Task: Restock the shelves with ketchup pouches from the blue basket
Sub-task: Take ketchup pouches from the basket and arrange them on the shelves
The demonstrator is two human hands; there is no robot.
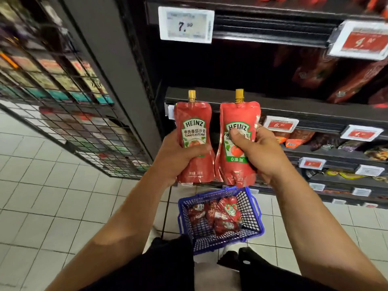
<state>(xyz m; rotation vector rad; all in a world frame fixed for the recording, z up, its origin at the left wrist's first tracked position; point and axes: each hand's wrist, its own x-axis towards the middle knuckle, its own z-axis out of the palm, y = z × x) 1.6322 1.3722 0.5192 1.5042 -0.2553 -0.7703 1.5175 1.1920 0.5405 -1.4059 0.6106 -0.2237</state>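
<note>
Pouches upright before the shelf (273,106): my left hand (178,156) grips one ketchup pouch (194,122), my right hand (258,152) grips another (239,116); more lie in the blue basket (249,206) below.

Both forearms are showing bare to the elbow, with no sleeves in view. The right hand (265,152) is wearing a pale ring (259,127) on one finger. The left hand (178,157) is wearing nothing. Black trousers (168,267) are covering the legs below.
</note>
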